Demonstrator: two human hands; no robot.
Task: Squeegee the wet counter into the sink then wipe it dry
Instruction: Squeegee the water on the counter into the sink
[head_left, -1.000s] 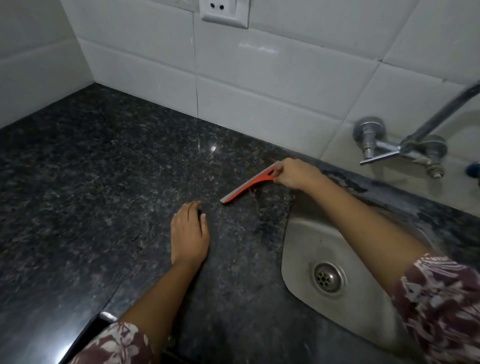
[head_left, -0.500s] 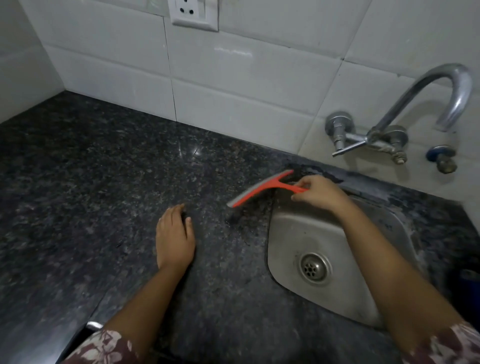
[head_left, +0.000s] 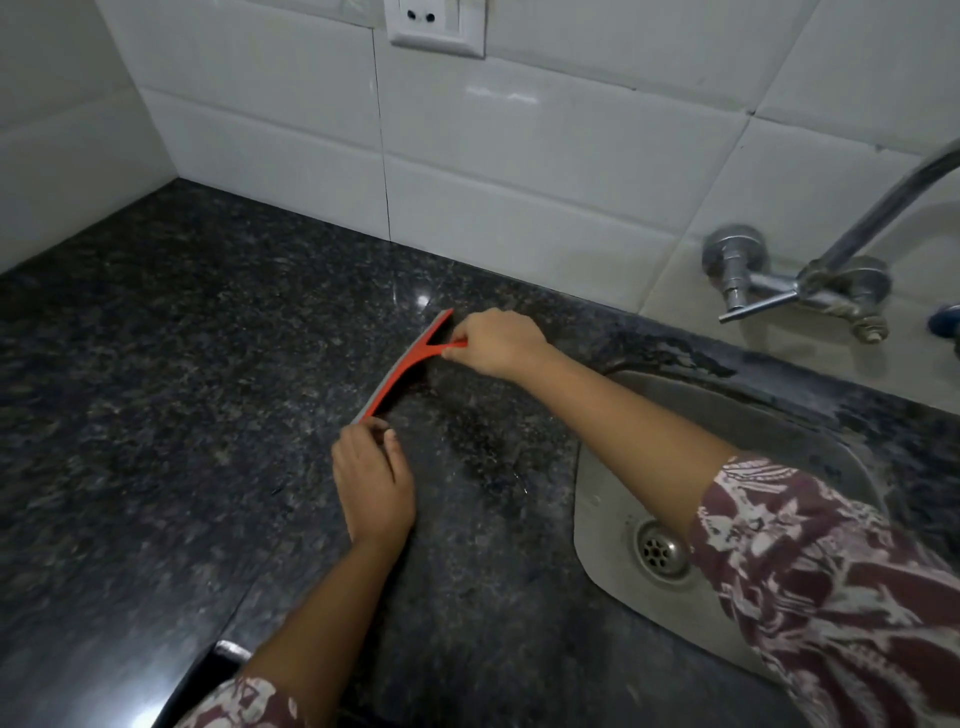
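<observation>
An orange squeegee (head_left: 402, 366) with a grey rubber edge lies with its blade on the dark speckled granite counter (head_left: 182, 389), left of the steel sink (head_left: 613, 499). My right hand (head_left: 496, 343) grips its orange handle from the sink side. My left hand (head_left: 371, 480) rests flat on the counter, fingers together, with its fingertips touching the near end of the blade. A wet, darker patch (head_left: 488, 441) shows on the counter between the blade and the sink.
White tiled walls meet at the back left corner. A wall socket (head_left: 439, 23) sits above the counter. A chrome tap (head_left: 810, 280) juts from the wall over the sink; the drain (head_left: 662, 551) is at the sink's bottom. The counter's front edge runs lower left.
My right hand has carried the squeegee from the sink's rim leftward, back onto the counter. The blade now reaches my left hand's fingertips. The view has shifted left.
</observation>
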